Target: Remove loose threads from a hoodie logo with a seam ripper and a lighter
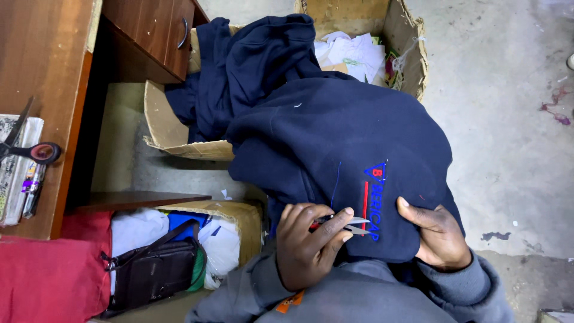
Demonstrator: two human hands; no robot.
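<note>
A navy garment [335, 137] lies draped over the person's lap, its upper part spilling into an open cardboard box [161, 128] at about 11 o'clock from the hands. The left hand [308, 242] is clenched around a small pair of thread snips [347, 224], red at the grip with short silver blades pointing toward 3 o'clock, right beside the embroidered emblem [373, 200]. That emblem is a red and blue stitched patch, a small triangle above a vertical red bar and a column of blue letters. The right hand [439, 236] grasps the garment's edge at 3 o'clock of the emblem, thumb pressed flat on the cloth. A second cardboard box [412, 48] at 12 o'clock holds white paper scraps. At 9 o'clock a wooden surface [48, 66] carries large scissors [27, 146] with black handles. Below it, at 8 o'clock, a dark shoulder bag [155, 272] rests against a tan carton [242, 224] and white bundles.
</note>
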